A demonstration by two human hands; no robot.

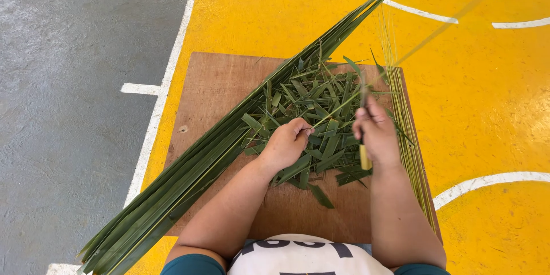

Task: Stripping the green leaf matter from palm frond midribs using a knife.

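Left hand (285,144) pinches one end of a thin green leaf midrib (335,107), fingers curled tight around it. Right hand (375,132) is fisted around a yellow-handled knife (365,157), blade up against that midrib. Under both hands, a heap of cut leaf scraps (312,106) on the wooden board (212,89). Left of the grip, long palm leaves (189,172); right, stripped midribs (409,137).
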